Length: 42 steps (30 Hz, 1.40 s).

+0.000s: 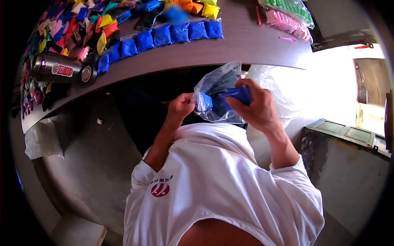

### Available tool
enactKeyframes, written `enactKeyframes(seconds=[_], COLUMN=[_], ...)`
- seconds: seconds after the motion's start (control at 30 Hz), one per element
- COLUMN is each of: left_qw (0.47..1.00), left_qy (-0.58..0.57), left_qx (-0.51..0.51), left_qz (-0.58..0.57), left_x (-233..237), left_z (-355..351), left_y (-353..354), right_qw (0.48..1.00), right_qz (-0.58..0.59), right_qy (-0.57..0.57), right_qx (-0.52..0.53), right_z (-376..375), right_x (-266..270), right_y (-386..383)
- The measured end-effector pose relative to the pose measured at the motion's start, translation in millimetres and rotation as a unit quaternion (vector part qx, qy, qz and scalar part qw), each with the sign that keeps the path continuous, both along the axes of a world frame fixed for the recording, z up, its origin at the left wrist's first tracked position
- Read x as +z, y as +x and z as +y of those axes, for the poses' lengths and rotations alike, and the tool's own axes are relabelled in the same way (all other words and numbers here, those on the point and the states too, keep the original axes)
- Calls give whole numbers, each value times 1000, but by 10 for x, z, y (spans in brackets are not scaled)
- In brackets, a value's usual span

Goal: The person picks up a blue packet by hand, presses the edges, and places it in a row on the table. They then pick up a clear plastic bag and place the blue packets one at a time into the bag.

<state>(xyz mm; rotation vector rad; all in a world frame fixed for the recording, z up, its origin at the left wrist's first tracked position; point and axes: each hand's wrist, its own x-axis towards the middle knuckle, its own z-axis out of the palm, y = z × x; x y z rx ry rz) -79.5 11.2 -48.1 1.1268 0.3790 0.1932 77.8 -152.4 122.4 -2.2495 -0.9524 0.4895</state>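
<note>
In my right hand (256, 104) are blue packets (239, 96), gripped between thumb and fingers at the mouth of a clear plastic bag (219, 78). My left hand (179, 108) pinches the left edge of that bag. Another blue packet (205, 101) shows through the plastic beside my left fingers. The bag hangs in front of my lap, below the table's near edge. On the table, a row of several flat blue packets (162, 36) lies joined side by side.
Many coloured packets (78, 28) cover the table's left side, with a steel flask (61, 69) lying near them. Bags of green pieces (293, 10) and pink pieces (287, 24) lie at the table's right end. A metal-framed cabinet (349, 133) stands right.
</note>
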Motion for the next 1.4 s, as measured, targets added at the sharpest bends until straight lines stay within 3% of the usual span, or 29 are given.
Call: enactKeyframes(seconds=[0.07, 0.3, 0.4, 0.47, 0.57, 0.8, 0.97, 1.07, 1.27, 1.4], left_qw=[1000, 1000, 1000, 999, 1000, 999, 1000, 999, 999, 999], left_qy=[9, -19, -1, 37, 22, 37, 29, 35, 33, 36], left_qx=[0, -6, -23, -20, -11, -3, 8, 11, 5, 9], left_qz=[16, -3, 0, -5, -2, 3, 8, 12, 23, 19], left_x=[45, 157, 145, 148, 198, 125, 137, 146, 153, 196], left_z=[-19, -45, -28, -30, -21, -31, -7, -17, -18, -36], left_y=[14, 28, 21, 11, 12, 27, 16, 26, 15, 25], right_qw=[994, 983, 982, 985, 989, 980, 987, 979, 980, 983], right_qz=[-96, -140, -112, 15, 52, 49, -46, -52, 24, 21], right_qy=[-41, -117, -144, -140, -100, -141, -47, -76, -132, -97], right_qx=[17, 15, 45, 103, 100, 131, 146, 179, 145, 152], right_z=[63, 144, 164, 153, 84, 112, 67, 47, 42, 32], right_x=[-172, -639, -641, -581, -589, -618, -814, -823, -614, -562], right_y=[-79, -61, -76, -56, -31, -38, -49, 15, 182, 198])
